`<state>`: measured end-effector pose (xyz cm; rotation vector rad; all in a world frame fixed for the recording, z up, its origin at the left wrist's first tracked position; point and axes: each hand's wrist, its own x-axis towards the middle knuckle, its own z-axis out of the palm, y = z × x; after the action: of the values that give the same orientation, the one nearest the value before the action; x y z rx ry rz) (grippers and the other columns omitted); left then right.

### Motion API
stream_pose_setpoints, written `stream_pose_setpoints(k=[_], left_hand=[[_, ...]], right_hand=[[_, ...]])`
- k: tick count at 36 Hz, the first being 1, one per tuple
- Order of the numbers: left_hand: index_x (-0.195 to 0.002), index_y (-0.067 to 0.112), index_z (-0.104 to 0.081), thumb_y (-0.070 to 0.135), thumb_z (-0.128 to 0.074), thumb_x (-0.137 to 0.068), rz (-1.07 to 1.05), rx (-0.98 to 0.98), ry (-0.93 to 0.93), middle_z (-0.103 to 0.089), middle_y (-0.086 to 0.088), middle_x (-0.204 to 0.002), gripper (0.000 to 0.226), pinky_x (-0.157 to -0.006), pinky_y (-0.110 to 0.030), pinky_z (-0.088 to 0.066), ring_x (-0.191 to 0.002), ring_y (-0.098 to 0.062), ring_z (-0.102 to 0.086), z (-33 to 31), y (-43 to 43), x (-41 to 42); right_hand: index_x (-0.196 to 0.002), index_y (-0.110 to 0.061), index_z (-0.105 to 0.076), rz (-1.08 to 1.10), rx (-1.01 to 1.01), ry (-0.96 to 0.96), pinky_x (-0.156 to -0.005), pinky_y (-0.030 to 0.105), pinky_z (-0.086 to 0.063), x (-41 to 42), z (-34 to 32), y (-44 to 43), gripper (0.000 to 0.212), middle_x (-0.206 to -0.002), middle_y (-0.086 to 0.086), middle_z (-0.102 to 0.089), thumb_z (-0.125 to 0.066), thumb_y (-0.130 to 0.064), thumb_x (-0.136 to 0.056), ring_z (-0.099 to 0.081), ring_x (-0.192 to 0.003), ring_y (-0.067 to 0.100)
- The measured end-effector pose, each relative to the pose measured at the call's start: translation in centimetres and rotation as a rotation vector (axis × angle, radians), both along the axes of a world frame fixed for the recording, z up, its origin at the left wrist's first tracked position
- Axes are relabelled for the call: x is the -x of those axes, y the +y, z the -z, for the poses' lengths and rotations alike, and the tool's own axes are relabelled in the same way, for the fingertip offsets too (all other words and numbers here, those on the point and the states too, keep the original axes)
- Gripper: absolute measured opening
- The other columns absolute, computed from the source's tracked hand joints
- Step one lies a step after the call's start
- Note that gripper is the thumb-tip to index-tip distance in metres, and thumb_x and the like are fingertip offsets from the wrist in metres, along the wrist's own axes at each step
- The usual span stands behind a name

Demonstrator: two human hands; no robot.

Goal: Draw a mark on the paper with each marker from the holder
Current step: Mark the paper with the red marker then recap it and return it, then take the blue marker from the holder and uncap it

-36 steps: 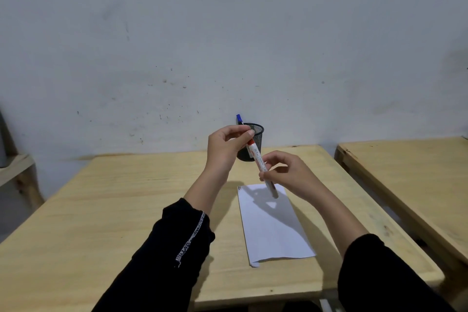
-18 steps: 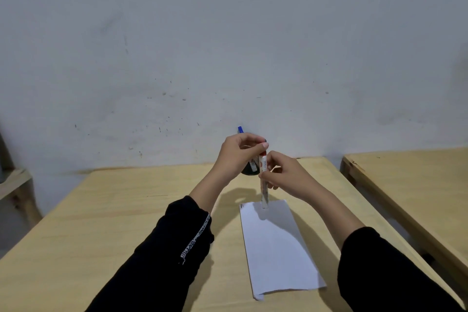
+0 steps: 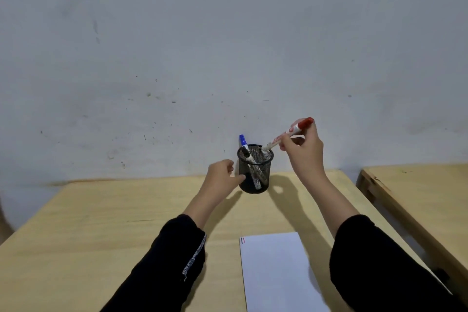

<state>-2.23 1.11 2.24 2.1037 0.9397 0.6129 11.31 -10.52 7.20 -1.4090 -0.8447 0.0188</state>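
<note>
Progress was judged partial. Paper [image 3: 276,271] lay flat on the near part of the wooden table [image 3: 101,223], and at its far left corner stood two short marks side by side, one dark or bluish and one red [image 3: 243,240]; they were too small to read more closely. The right hand [image 3: 302,149] pinched the red-capped marker [image 3: 288,134] near its capped end, tilted, with its lower end just at the rim of the black mesh holder [image 3: 255,172]; this was judged to be its return after use. The left hand [image 3: 220,172] was loosely curled and grasping nothing, fingertips just beside the holder's left wall; contact could not be confirmed.

Count: one holder, at the far edge of the table by the wall; one sheet of paper; three markers in all, namely the red one in hand, a blue-capped marker [image 3: 242,140] standing above the rim, and a black-capped marker [image 3: 247,153] leaning inside. Two marks against three markers suggested one marker was left to use.
</note>
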Motion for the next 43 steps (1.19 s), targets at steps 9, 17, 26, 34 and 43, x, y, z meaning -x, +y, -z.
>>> stream_pose_setpoints(k=[9,17,26,34,43], left_hand=[[-0.112,0.021,-0.054,0.01,-0.083,-0.065,0.069,0.158,-0.339,-0.061,0.007,-0.109,0.056,-0.064,0.003,-0.041,-0.089,0.008,-0.057,2.5,-0.3,-3.2],[-0.113,0.021,-0.057,0.031,-0.087,-0.057,0.039,0.179,-0.319,-0.065,0.001,-0.116,0.065,-0.092,-0.035,-0.054,-0.106,-0.014,-0.063,4.1,0.8,-4.1],[-0.109,0.026,-0.058,0.039,-0.085,-0.052,0.061,0.188,-0.332,-0.065,0.002,-0.116,0.064,-0.094,-0.041,-0.053,-0.105,-0.013,-0.064,4.5,1.4,-4.2],[-0.11,0.024,-0.059,0.041,-0.084,-0.052,0.064,0.168,-0.336,-0.065,0.001,-0.115,0.065,-0.093,-0.041,-0.054,-0.105,-0.014,-0.064,4.9,1.7,-4.3],[-0.106,0.028,-0.059,0.039,-0.084,-0.053,0.061,0.168,-0.343,-0.066,0.001,-0.112,0.059,-0.092,-0.043,-0.053,-0.104,-0.013,-0.065,5.3,2.0,-4.4]], right_hand=[[-0.086,-0.006,-0.052,-0.038,0.235,0.006,-0.082,0.049,-0.054,-1.7,2.3,3.6,0.008,-0.076,0.005,-0.062,-0.055,-0.012,-0.085,-0.065,-0.072,0.016],[-0.085,-0.01,-0.054,-0.094,0.425,0.004,-0.059,0.023,-0.039,-2.9,2.7,4.7,0.017,-0.068,-0.002,-0.05,-0.066,-0.004,-0.073,-0.046,-0.066,0.016],[-0.09,-0.003,-0.061,-0.012,0.457,-0.081,-0.054,0.012,-0.036,-3.1,2.6,5.6,0.014,-0.086,0.006,-0.058,-0.065,-0.007,-0.077,-0.051,-0.077,0.018],[-0.093,-0.013,-0.051,0.109,0.302,-0.03,-0.065,0.02,-0.043,-3.4,2.8,6.4,0.033,-0.09,0.006,-0.055,-0.071,-0.004,-0.069,-0.053,-0.073,0.018],[-0.075,-0.012,-0.061,-0.02,0.295,-0.093,-0.048,0.004,-0.038,-2.0,2.5,7.2,0.009,-0.067,-0.002,-0.058,-0.069,-0.011,-0.076,-0.053,-0.047,-0.005]])
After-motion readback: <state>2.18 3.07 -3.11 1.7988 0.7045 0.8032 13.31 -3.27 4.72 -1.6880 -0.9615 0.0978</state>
